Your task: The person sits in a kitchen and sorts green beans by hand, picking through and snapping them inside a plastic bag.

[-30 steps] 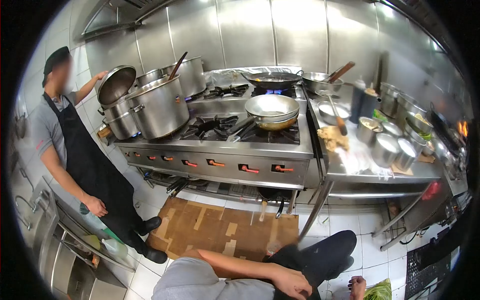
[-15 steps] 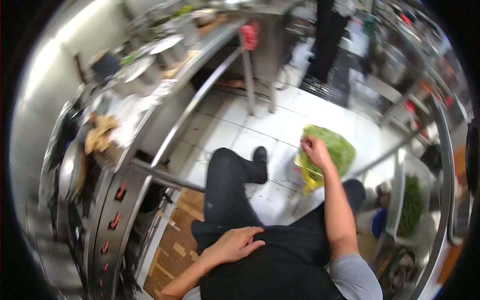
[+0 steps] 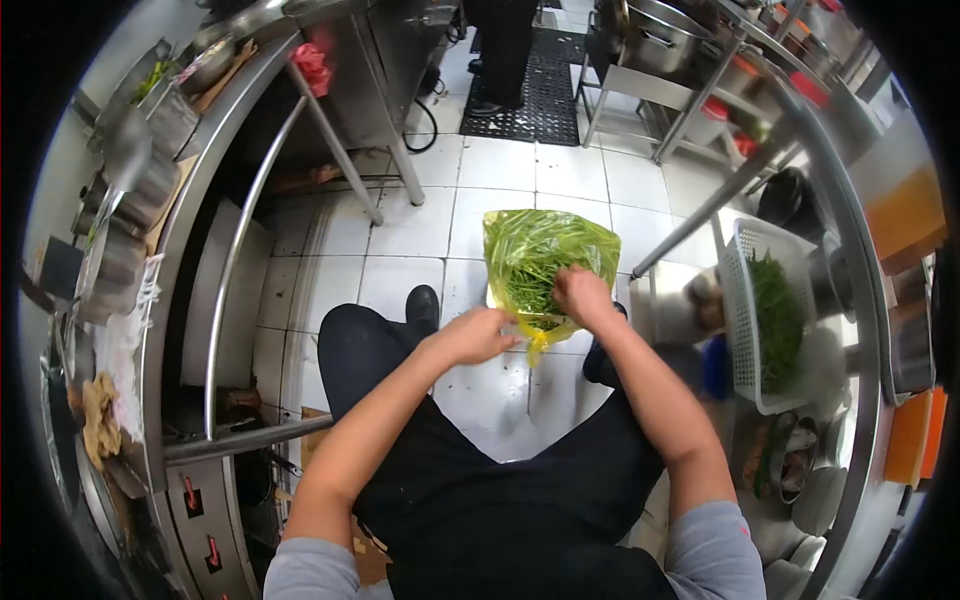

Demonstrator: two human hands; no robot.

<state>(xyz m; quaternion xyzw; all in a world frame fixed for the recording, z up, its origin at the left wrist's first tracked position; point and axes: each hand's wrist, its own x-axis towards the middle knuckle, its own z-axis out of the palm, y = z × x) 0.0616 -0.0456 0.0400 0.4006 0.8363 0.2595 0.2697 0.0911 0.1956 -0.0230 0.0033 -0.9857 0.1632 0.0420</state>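
A yellow-green plastic bag (image 3: 590,235) stands open on the tiled floor between my knees, with long thin green vegetable stalks (image 3: 535,282) inside. My right hand (image 3: 587,298) is at the right side of its mouth, over the greens. Its fingers are curled together, and what they grip is hidden. At the bag's near left edge is my left hand (image 3: 475,336), thumb and fingers apart, fingertips at the rim. A twisted yellow end of the bag (image 3: 538,346) hangs at the front, between my two hands.
A white perforated basket of greens (image 3: 752,375) sits on the rack to my right. On the left runs a steel counter (image 3: 205,150) with pots and a front rail (image 3: 245,240). A person in dark trousers (image 3: 497,50) stands ahead on a black mat (image 3: 540,95).
My left hand has moved from my lap to the bag's edge. My right hand has gone from above the bag down to the greens. The view has turned, bringing the bag to the middle.
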